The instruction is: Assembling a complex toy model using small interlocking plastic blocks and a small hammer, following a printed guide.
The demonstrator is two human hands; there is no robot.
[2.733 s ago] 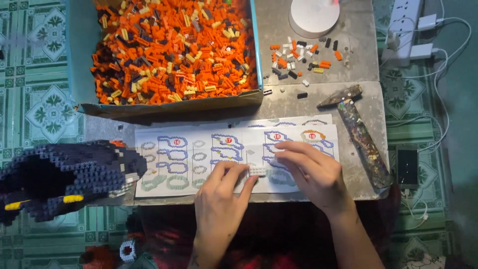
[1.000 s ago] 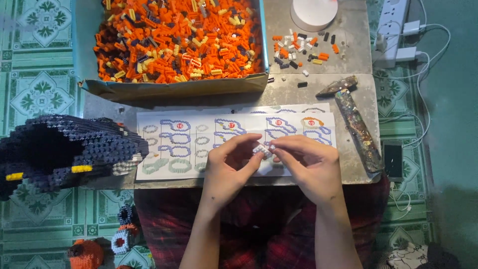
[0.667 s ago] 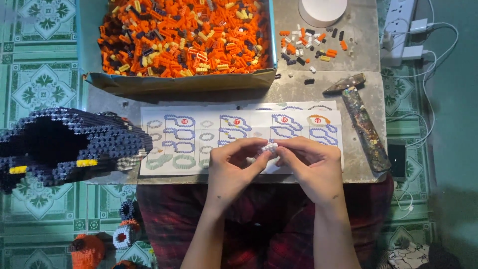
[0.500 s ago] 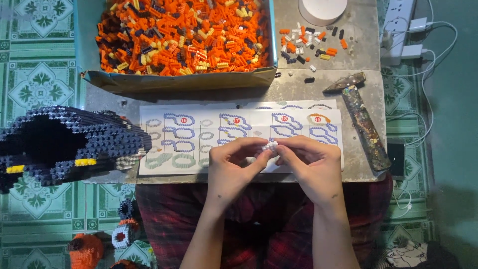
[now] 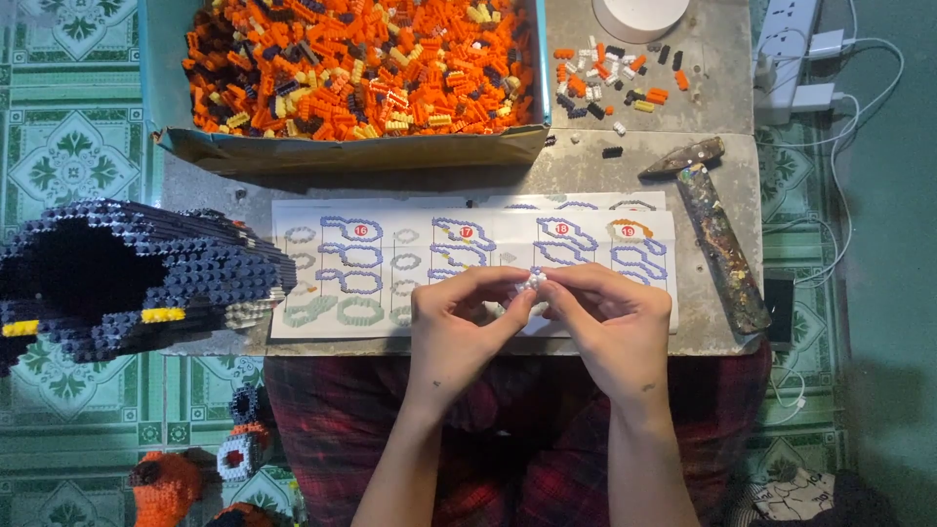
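Both hands meet in front of me, fingertips pinched together on a small white brick piece (image 5: 532, 281). With my left hand (image 5: 459, 327) I grip it between thumb and forefinger from one side, and my right hand (image 5: 610, 327) closes on it from the other side, so the piece sits right between the 2 sets of fingertips, lifted just above the surface.

Directly under my hands lies the instruction sheet (image 5: 390, 263), a long white paper printed with blue outline shapes and small red round marks. It rests flat on the grey surface (image 5: 605, 176), and my hands cover part of its near edge.

Beyond my hands, at the far side of the surface, stands an open cardboard box (image 5: 351, 151) heaped with small bricks, mostly orange with some yellow, white and dark ones. Beyond my right hand a loose scatter of bricks (image 5: 610, 78) lies on the surface, just beside a round white object (image 5: 641, 15). Farther out past my right hand a paint-stained hammer (image 5: 712, 229) lies at an angle, near the sheet's end.

Out past my left hand sits a large dark blue brick model (image 5: 127, 278) with 2 yellow marks, overhanging the edge of the surface. Below my left arm, on the tiled floor, are small orange and white brick figures (image 5: 195, 468).
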